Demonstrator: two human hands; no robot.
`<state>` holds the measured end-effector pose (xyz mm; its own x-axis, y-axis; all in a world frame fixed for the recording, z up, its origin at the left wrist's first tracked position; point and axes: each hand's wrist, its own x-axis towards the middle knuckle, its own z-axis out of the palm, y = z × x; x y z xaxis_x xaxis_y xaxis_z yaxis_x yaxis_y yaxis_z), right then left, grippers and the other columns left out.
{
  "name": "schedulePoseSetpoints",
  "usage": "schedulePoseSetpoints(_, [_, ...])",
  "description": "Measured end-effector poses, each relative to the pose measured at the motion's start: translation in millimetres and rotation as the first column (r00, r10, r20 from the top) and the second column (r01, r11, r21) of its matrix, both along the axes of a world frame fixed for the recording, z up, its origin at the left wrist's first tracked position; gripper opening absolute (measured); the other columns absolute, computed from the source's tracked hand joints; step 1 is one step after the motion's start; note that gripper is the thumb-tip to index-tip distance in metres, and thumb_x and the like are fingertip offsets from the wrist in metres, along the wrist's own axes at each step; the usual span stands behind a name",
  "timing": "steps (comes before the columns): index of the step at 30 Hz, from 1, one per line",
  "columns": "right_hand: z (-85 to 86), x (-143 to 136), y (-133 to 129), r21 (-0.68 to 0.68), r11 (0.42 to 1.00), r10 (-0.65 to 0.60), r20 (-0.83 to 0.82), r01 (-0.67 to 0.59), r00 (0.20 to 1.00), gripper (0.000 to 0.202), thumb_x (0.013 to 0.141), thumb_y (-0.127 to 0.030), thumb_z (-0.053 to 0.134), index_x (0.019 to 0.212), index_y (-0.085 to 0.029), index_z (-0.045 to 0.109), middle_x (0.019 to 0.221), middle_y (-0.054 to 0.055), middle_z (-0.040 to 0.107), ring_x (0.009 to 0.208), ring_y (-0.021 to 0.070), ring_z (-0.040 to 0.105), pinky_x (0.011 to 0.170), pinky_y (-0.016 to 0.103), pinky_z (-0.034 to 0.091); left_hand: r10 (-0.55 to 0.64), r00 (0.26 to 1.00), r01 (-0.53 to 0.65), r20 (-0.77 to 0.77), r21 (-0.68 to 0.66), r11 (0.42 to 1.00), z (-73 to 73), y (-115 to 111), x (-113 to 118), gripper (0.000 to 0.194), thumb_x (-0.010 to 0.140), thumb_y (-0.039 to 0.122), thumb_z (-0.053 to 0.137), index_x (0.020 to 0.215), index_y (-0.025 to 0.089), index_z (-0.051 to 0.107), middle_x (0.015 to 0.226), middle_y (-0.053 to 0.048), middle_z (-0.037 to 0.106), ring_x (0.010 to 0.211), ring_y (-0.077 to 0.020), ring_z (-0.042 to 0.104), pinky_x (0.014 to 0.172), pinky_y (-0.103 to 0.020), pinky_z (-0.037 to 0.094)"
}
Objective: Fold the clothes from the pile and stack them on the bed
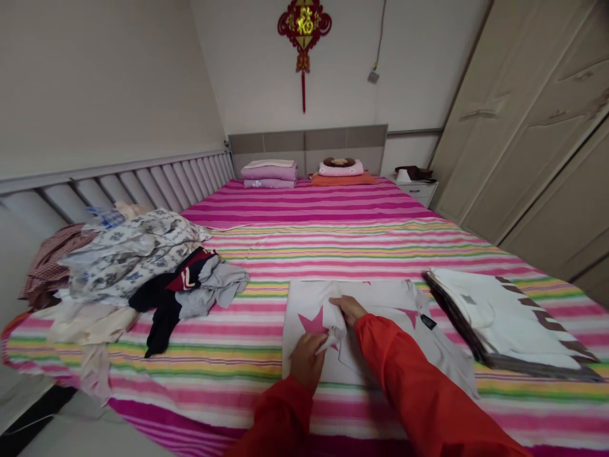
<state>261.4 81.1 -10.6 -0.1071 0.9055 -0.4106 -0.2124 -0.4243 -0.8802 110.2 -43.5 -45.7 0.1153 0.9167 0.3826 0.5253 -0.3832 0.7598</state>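
Observation:
A pale grey garment with pink stars (304,295) lies spread on the bed, its left part turned over on itself. My left hand (307,360) pinches a bunched bit of its cloth near the front. Just beyond and to the right, my right hand (351,309) has its fingers closed on the folded edge. A dark label (428,321) shows at the garment's right side, where the cloth lies loose and wrinkled. Both arms wear red sleeves. What type of garment it is, I cannot tell.
Folded clothes (504,317) lie stacked on the right. To the left is a loose heap of clothes (137,260), partly hanging over the striped bed's (266,254) edge. Folded bedding (269,172) and a pillow stack (340,170) sit by the headboard (342,141). A wardrobe (514,127) stands right.

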Motion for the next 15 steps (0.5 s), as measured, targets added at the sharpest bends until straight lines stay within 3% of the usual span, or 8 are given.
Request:
schedulePoseSetpoints(4, [-0.6,1,-6,0.171,0.984,-0.076,0.114,0.055,0.991,0.013,0.070,-0.016,0.061,0.083,-0.015,0.065,0.064,0.002,0.069,0.063,0.0173,0.065,0.060,0.027,0.051,-0.110,0.960,0.143,-0.257,0.112,0.983,2.7,-13,-1,0.042,0.074,0.008,0.048,0.108,0.025,0.066,0.089,-0.006,0.063,0.087,-0.0201,0.058,0.076,-0.034,0.048])
schedulePoseSetpoints(9, [-5.7,7,-18,0.317,0.948,-0.132,0.275,0.040,0.952,0.023,0.071,-0.025,0.057,0.089,-0.015,0.068,0.069,0.002,0.070,0.068,0.0190,0.064,0.063,0.029,0.051,-0.132,0.888,0.209,-0.440,0.131,0.969,-10.1,-13,3,0.041,0.073,0.005,0.047,0.104,0.024,0.068,0.086,-0.006,0.063,0.081,-0.0196,0.058,0.070,-0.034,0.047])
schedulePoseSetpoints(12, [-7.2,14,-19,0.355,0.935,-0.153,0.401,0.001,0.903,0.026,0.071,-0.027,0.056,0.090,-0.014,0.069,0.073,0.005,0.071,0.073,0.0225,0.065,0.067,0.033,0.053,-0.221,0.867,0.280,-0.447,0.071,0.957,-16.6,-18,9,0.030,0.079,0.012,0.050,0.099,0.023,0.069,0.085,-0.006,0.065,0.080,-0.0193,0.059,0.072,-0.035,0.048])
schedulePoseSetpoints(15, [-1.7,14,-23,0.433,0.901,-0.235,0.524,-0.018,0.819,0.040,0.074,-0.027,0.054,0.108,-0.011,0.065,0.099,0.014,0.071,0.097,0.0292,0.063,0.089,0.045,0.047,-0.337,0.893,0.350,-0.298,-0.010,0.937,-16.1,-23,14,0.039,0.079,0.029,0.060,0.118,0.022,0.061,0.102,-0.008,0.067,0.089,-0.0196,0.061,0.078,-0.035,0.051])
